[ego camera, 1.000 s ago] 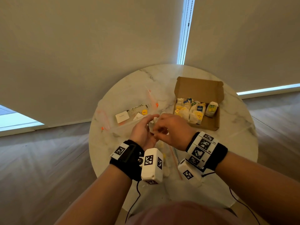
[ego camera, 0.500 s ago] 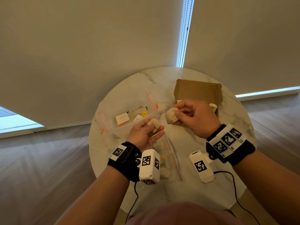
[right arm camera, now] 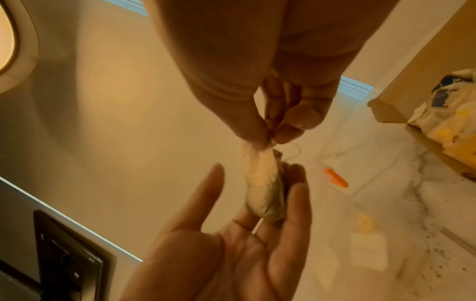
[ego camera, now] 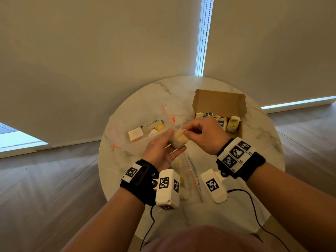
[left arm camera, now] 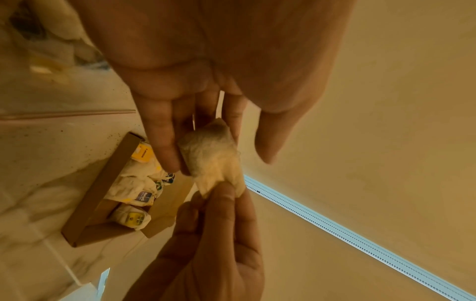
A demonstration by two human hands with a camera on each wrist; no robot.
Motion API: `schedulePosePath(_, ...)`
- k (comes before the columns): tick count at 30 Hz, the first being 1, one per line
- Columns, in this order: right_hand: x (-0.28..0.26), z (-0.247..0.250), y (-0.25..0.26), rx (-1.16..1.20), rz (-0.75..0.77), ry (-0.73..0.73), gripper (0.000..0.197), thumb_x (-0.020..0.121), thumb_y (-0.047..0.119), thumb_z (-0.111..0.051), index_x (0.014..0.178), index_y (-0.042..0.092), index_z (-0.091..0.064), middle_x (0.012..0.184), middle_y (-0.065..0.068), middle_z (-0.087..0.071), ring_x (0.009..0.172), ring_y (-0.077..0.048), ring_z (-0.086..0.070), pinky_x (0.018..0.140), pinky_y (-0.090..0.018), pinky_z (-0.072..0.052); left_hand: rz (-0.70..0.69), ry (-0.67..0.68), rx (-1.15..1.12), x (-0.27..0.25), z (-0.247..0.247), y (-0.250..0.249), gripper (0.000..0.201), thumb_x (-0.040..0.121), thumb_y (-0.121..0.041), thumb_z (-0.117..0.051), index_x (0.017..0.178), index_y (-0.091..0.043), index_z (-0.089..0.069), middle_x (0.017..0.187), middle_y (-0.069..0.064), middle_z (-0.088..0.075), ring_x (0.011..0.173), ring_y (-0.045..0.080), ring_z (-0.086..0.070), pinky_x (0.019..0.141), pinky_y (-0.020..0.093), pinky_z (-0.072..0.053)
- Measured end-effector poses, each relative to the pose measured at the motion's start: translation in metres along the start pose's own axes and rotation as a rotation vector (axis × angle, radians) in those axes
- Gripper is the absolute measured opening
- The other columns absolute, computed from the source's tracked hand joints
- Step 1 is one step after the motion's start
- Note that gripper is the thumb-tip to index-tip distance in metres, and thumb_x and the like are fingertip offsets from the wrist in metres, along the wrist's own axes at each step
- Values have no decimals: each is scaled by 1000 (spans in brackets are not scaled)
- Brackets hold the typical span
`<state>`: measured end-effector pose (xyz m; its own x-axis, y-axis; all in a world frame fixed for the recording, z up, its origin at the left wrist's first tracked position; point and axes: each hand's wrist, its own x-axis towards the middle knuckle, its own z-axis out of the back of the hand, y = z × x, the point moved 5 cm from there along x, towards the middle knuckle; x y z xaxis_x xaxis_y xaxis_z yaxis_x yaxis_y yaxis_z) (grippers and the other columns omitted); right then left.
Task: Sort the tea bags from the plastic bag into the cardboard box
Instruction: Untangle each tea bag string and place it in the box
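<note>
A crumpled pale tea bag lies on the straight fingers of my left hand, which is held palm up over the table. My right hand pinches its top corner between thumb and finger, as the right wrist view shows on the tea bag. The open cardboard box stands behind to the right, with several tea bags inside. A clear zip plastic bag lies under my hands with tea bags in it.
A second clear bag with an orange slider, paper tags and tea dust lies at the left of the round marble table. Window blinds hang close behind the table. A thin black cable trails from my right wrist.
Half a second ago my right hand was carrying another tea bag at the box. It has come back left without it and now pinches the tea bag resting in my left hand.
</note>
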<state>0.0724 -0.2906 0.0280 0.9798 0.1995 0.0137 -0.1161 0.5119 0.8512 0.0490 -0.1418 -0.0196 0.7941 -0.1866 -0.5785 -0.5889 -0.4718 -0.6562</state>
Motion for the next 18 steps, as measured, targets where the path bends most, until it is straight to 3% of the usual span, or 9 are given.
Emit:
schedulePosePath(3, 2, 0, -6, -8, -41, -40, 15, 83, 8, -70, 97, 12, -73, 74, 3, -66, 61, -6, -57, 59, -17, -46, -49, 47, 34, -1, -3, -1, 18, 93, -4, -57, 110, -1, -63, 102, 14, -71, 93, 23, -70, 81, 35, -61)
schedulePosePath(5, 3, 0, -8, -15, -59, -28, 20, 83, 13, -71, 103, 13, -69, 73, 4, -65, 57, -1, -52, 58, -12, -42, -73, 49, 54, 0, -3, -1, 21, 93, 4, -54, 112, 0, -62, 98, 13, -71, 88, 22, -71, 80, 35, -61)
schedulePosePath(7, 3, -1, -9, -43, -69, 8, 21, 84, 17, -71, 105, 15, -70, 75, 4, -66, 59, -1, -52, 60, -14, -42, -78, 48, 72, 0, -4, -2, 21, 93, 7, -53, 110, -1, -61, 97, 13, -71, 86, 23, -71, 78, 34, -61)
schedulePosePath(12, 2, 2, -13, -17, -95, 23, 6, 80, 14, -75, 85, 16, -72, 77, 2, -69, 69, -13, -63, 67, -29, -55, -67, 45, 101, 0, -5, 0, 24, 91, 8, -57, 114, 0, -57, 102, 18, -68, 88, 28, -69, 76, 37, -62)
schedulePosePath(15, 1, 4, -16, 39, -112, 9, 6, 78, 12, -76, 82, 12, -71, 75, -3, -70, 69, -16, -66, 67, -30, -56, -44, 36, 144, 0, -3, 2, 31, 89, 6, -61, 120, 3, -56, 102, 19, -69, 88, 28, -70, 77, 36, -62)
schedulePosePath(18, 2, 7, -17, 93, -136, 20, 9, 77, 8, -78, 83, 9, -70, 73, -8, -71, 63, -13, -65, 64, -28, -55, -36, 17, 174, 0, 0, 4, 28, 87, 6, -64, 114, 3, -60, 95, 18, -71, 81, 26, -72, 73, 32, -62)
